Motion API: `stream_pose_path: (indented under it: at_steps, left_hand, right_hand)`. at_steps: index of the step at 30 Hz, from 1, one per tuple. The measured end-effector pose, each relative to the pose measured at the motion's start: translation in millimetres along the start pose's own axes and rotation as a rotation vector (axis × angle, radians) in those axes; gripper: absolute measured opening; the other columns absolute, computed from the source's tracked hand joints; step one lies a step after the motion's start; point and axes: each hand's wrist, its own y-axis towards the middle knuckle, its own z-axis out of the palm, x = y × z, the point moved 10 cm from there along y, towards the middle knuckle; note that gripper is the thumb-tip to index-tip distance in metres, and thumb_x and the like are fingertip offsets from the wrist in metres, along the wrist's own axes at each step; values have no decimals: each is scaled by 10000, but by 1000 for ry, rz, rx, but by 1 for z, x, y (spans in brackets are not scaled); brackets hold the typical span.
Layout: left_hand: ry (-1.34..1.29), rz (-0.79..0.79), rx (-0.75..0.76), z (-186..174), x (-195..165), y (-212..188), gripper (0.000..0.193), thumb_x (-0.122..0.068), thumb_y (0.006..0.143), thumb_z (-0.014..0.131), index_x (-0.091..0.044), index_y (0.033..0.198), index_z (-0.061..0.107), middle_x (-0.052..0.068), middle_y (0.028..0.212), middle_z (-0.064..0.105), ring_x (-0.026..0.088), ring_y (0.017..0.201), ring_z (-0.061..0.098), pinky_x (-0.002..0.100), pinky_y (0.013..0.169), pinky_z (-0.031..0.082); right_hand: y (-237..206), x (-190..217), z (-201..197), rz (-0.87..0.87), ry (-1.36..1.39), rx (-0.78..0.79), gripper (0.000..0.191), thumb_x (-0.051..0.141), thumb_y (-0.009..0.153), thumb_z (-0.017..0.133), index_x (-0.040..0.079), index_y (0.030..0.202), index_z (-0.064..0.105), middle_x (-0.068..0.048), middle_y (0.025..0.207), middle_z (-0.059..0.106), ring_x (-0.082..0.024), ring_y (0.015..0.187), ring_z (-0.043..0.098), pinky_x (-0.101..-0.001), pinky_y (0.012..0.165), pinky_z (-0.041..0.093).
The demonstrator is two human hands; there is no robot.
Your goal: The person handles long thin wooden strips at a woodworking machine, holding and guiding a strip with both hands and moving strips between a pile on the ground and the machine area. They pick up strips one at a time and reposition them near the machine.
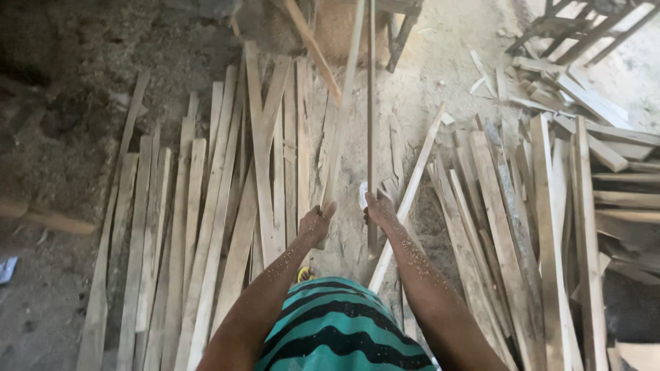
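A long, thin, dark wooden strip (371, 103) is held near its lower end by the right hand (378, 209), fingers closed round it together with a small pale scrap (362, 196); it runs toward 12 o'clock. A paler slat (344, 110) is pinched by the left hand (316, 223), fingers curled shut. Judgement: both sticks are best kept parallel and gripped low for control. Rough-sawn, flat pale planks (206, 227) lie fanned at 9 o'clock, another pile (543, 227) at 3 o'clock, on the sawdust-covered floor (69, 151). Sawdust clings to both forearms.
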Motion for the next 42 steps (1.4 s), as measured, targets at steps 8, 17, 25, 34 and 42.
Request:
stream_pose_path:
  at_steps: [8,17,25,34,42]
  left_hand:
    - [89,64,-44,9,21,-15,892,-771,917,440,19,1291,619,274,1130,717,444,1138,669,500,1006,509]
    - [117,69,-31,7,45,-56,926,-764,912,509,23,1398,555,280,1182,701,423,1151,668,484,989,525]
    - [-57,-132,59,36,108,-121,663,-383,764,754,-80,1344,647,191,1113,748,324,1031,722,428,943,559]
    - [-903,-469,561,68,140,-165,559,-377,746,609,43,1114,644,208,887,699,349,735,680,476,676,592]
    - [-1309,-254,854,58,75,-176,594,-340,721,623,93,1128,630,219,920,700,343,801,695,455,743,598]
  right_hand:
    - [-13,-17,3,-113,-138,-36,627,381,997,525,9,1498,458,-97,720,690,-210,587,687,-373,534,574]
    - [-54,-35,33,-46,-54,30,559,309,1020,497,-38,1459,502,-79,709,654,-192,572,661,-370,526,567]
    - [-118,-94,11,-57,-413,-22,546,313,891,721,-149,1177,672,-198,832,739,-260,742,743,-425,640,592]
    - [-287,-104,-20,-22,-437,1,776,119,753,560,158,1524,487,-300,915,731,-392,837,772,-458,790,608]
    - [-276,-70,-14,-119,-453,27,806,124,777,587,51,1546,358,-307,984,729,-390,896,762,-460,856,623]
